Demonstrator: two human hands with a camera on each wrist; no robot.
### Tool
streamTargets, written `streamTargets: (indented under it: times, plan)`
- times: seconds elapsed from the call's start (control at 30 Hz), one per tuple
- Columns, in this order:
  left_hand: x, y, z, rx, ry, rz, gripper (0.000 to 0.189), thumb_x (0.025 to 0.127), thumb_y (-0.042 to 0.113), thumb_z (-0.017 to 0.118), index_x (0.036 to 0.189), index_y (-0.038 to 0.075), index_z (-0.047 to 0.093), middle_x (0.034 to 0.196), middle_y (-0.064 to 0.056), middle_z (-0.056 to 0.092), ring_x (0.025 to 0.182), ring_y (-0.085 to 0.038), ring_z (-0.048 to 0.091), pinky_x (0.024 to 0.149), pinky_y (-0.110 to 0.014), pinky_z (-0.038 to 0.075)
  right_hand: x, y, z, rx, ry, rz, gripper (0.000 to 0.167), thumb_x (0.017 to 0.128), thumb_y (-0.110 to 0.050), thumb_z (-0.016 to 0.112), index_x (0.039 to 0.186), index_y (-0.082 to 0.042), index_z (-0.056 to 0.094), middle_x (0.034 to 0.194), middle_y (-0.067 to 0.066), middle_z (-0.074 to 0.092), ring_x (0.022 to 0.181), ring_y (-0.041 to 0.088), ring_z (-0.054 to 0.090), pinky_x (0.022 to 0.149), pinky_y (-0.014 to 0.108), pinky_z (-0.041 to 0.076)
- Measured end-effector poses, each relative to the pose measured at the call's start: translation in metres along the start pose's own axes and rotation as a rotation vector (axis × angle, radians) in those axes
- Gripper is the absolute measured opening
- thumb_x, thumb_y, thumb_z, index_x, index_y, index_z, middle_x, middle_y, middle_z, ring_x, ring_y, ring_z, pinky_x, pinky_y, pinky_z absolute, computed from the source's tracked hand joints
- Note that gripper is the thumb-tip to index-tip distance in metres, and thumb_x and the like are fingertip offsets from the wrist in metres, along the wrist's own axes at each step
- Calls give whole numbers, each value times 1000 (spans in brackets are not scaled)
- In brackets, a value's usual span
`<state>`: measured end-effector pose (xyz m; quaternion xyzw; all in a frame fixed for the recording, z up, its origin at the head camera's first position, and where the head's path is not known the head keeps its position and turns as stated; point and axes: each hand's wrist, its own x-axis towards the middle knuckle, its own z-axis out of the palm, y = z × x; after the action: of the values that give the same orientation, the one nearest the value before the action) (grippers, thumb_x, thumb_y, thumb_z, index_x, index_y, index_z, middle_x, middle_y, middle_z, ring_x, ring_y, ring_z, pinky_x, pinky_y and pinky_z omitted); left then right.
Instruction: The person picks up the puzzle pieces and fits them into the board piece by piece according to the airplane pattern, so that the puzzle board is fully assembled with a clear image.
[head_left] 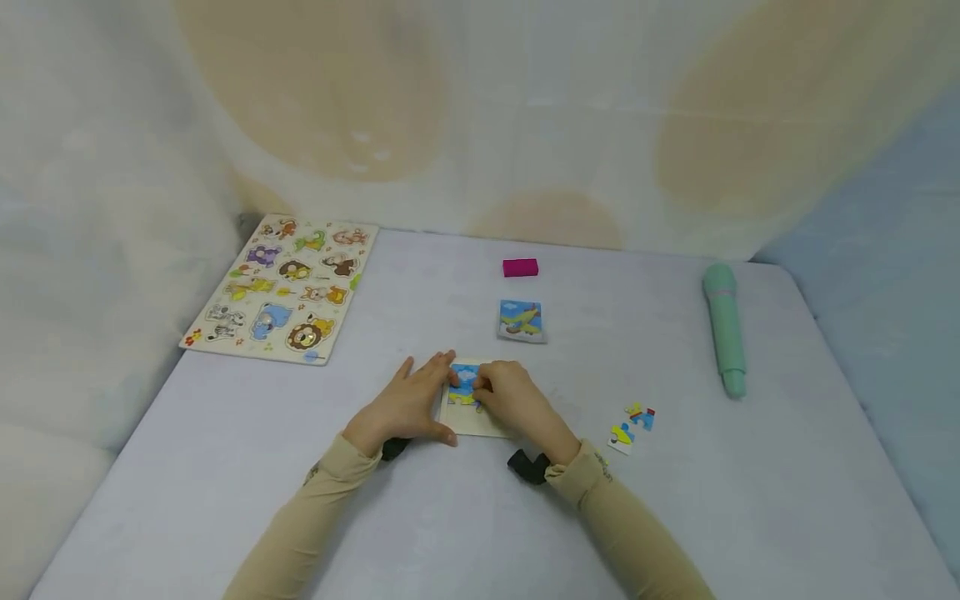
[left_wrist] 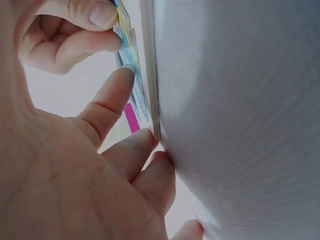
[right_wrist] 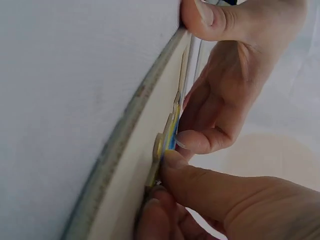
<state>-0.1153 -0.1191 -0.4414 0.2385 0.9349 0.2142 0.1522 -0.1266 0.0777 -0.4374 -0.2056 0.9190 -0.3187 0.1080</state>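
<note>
A small cream puzzle board (head_left: 472, 425) lies between the hands, with blue and yellow jigsaw pieces (head_left: 464, 379) in its upper part. My left hand (head_left: 408, 404) spreads along the board's left side. Its index fingertip touches the picture, and its thumb reaches the near left corner. From the right, my right hand (head_left: 517, 404) bends over the board. In the right wrist view, its thumb and finger pinch a puzzle piece (right_wrist: 159, 145) at the edge of the filled part. The fingers hide much of that piece.
Loose puzzle pieces (head_left: 632, 429) lie right of the board. Behind it are a stack of picture cards or boards (head_left: 522, 321) with a plane on top and a magenta block (head_left: 521, 267). An animal peg puzzle (head_left: 277, 287) lies back left, a green microphone-shaped object (head_left: 725, 329) right.
</note>
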Motion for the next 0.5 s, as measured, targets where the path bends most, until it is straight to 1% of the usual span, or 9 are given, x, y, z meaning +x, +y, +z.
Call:
streamTargets:
  times: [0.07, 0.13, 0.2, 0.27, 0.3, 0.37, 0.43, 0.5]
  plan:
    - [0, -1, 0, -2, 2, 2, 72, 63, 43, 89, 117, 16, 50, 161, -13, 22, 150, -30, 19, 118, -63, 7, 1, 2, -1, 40, -13, 7, 5, 86, -7, 71, 85, -5, 67, 74, 2, 62, 67, 10, 51, 60, 19, 43]
    - [1, -1, 0, -14, 0, 10, 72, 63, 43, 89, 117, 15, 50, 161, -14, 22, 150, -31, 19, 118, -64, 7, -1, 6, -5, 92, -41, 8, 8, 86, -10, 72, 91, -6, 67, 78, 1, 64, 70, 9, 53, 63, 18, 45]
    - [2, -2, 0, -11, -1, 15, 73, 63, 44, 89, 117, 16, 50, 161, -14, 22, 150, -31, 19, 118, -64, 7, -6, 13, -15, 150, -62, 15, 14, 88, -15, 71, 98, -6, 68, 83, 2, 65, 74, 10, 56, 66, 19, 47]
    - [2, -3, 1, -5, 0, 17, 74, 63, 45, 89, 118, 16, 50, 161, -13, 21, 150, -31, 19, 118, -64, 7, -16, 24, -31, 193, -54, 47, 20, 91, -19, 68, 106, -7, 68, 89, 4, 66, 80, 13, 58, 69, 22, 49]
    - [3, -3, 1, -1, 3, 18, 74, 63, 45, 89, 119, 16, 50, 161, -13, 21, 150, -31, 19, 118, -64, 7, -24, 31, -40, 198, -29, 71, 21, 92, -21, 66, 109, -8, 68, 92, 5, 67, 82, 15, 59, 69, 24, 49]
    - [3, -3, 2, 4, 6, 19, 74, 63, 45, 89, 119, 16, 50, 162, -13, 21, 150, -31, 19, 118, -64, 7, -43, 52, -59, 183, 49, 133, 24, 94, -24, 63, 113, -8, 67, 98, 8, 68, 87, 18, 60, 70, 26, 50]
    - [2, -3, 1, -2, 5, 20, 74, 62, 44, 89, 119, 16, 51, 162, -14, 20, 150, -32, 18, 118, -64, 6, -67, 77, -76, 141, 128, 212, 27, 96, -25, 61, 116, -8, 65, 104, 10, 69, 91, 21, 62, 70, 27, 49]
    - [1, -2, 1, -6, 2, 21, 73, 62, 43, 89, 118, 15, 51, 161, -14, 21, 150, -32, 18, 117, -65, 7, -93, 101, -89, 101, 187, 284, 31, 97, -27, 60, 119, -7, 64, 107, 13, 68, 94, 23, 62, 71, 27, 48]
